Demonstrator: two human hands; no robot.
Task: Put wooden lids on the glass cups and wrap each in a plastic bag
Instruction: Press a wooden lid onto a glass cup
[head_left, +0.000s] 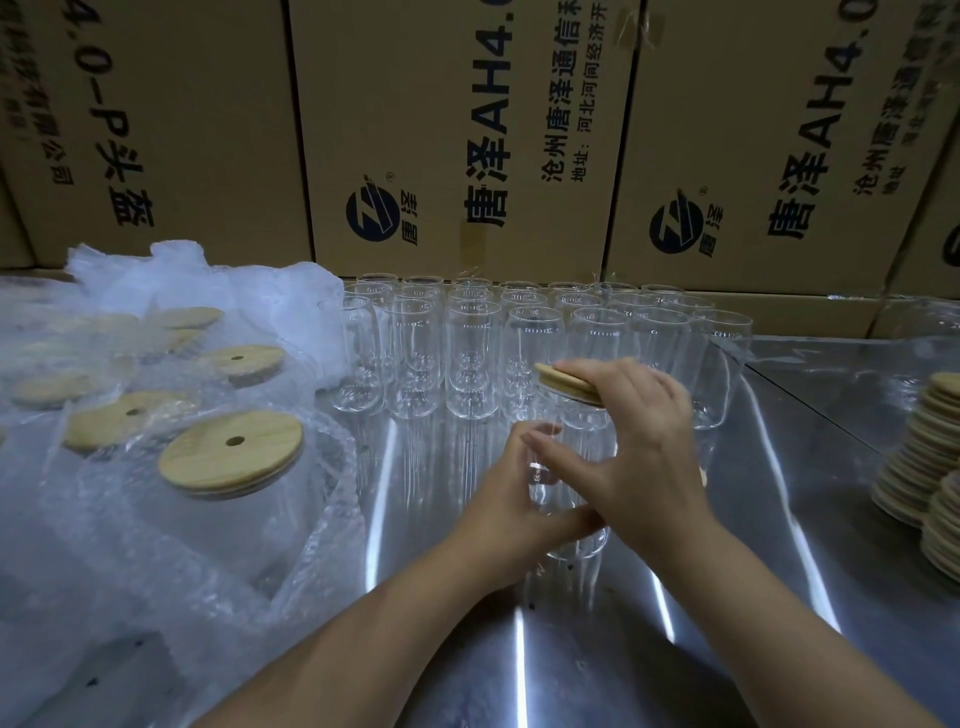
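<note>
A clear glass cup (569, 540) stands on the steel table in front of me. My left hand (511, 488) grips its side, fingers curled round the glass. My right hand (631, 441) lies flat on a round wooden lid (558, 375) that sits slightly tilted on the cup's mouth, thumb stretched toward the glass. Several bare glass cups (470, 358) stand in rows behind. On the left, several lidded cups (231, 457) sit wrapped in clear bubble bags.
Stacks of wooden lids (930, 467) stand at the right edge of the steel table (779, 597). A clear plastic sheet (841, 358) lies at the back right. Printed cardboard cartons (457, 135) form a wall behind the cups.
</note>
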